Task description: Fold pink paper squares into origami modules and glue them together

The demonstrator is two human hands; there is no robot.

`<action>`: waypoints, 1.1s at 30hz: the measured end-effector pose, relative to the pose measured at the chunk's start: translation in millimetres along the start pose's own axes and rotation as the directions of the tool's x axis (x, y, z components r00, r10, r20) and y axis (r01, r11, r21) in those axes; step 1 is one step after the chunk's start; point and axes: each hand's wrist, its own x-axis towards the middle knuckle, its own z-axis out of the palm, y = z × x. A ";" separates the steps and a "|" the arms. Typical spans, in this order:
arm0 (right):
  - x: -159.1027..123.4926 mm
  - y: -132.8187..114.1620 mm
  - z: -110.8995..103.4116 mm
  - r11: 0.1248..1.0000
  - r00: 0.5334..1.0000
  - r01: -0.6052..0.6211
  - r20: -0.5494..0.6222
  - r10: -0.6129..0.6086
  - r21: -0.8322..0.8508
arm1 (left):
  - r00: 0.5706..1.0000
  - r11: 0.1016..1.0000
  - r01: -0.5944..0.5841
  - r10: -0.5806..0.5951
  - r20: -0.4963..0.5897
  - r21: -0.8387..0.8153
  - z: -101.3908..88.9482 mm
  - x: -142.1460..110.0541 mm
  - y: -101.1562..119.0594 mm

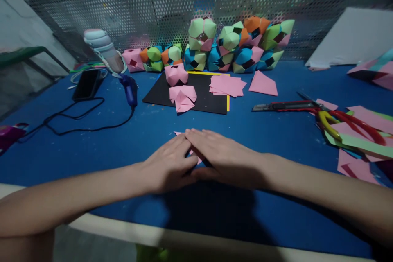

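My left hand (167, 166) and my right hand (222, 155) lie flat side by side on the blue table (123, 147), fingers stretched out and touching. They press on a small pink paper piece (193, 151), mostly hidden beneath them; only a corner shows at the fingertips. Beyond my hands, folded pink paper units (182, 97) sit on a black sheet (208, 98), with a stack of pink squares (227, 85) beside them.
A row of multicoloured folded paper cubes (233, 47) lines the perforated back wall. Left: a water bottle (106, 51), a phone (87, 84), a blue glue gun (130, 89) with cable. Right: a utility knife (282, 106), scissors (346, 125), paper scraps (365, 143).
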 end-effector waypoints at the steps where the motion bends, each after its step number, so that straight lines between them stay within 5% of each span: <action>1: 0.7 -0.8 5.9 1.000 0.999 -0.018 0.033 0.017 0.020 | 1.000 1.000 -0.004 0.004 0.003 -0.012 0.7 0.1 -0.3; 5: -6.8 0.8 15.9 0.998 0.992 -0.063 0.109 0.061 0.014 | 1.000 1.000 -0.012 0.013 0.022 -0.019 1.5 -0.4 -0.9; 18: -81.8 12.8 0.5 0.944 0.988 -0.145 0.005 0.153 -0.295 | 0.999 0.998 0.024 -0.026 0.025 0.065 3.7 -3.7 -0.9; 23: -55.3 2.0 -26.4 0.937 0.981 -0.152 -0.162 0.105 -0.315 | 0.999 0.969 -0.044 0.041 0.018 0.244 -3.7 2.8 11.0; 28: -21.7 4.5 -21.0 0.999 0.998 -0.008 -0.061 0.005 -0.045 | 1.000 0.925 -0.012 0.012 0.004 0.381 -0.4 -1.5 24.8; 33: -2.3 17.8 -6.3 0.999 0.999 0.040 -0.018 -0.040 -0.036 | 0.997 0.910 -0.037 0.059 -0.041 0.413 8.0 -6.5 25.2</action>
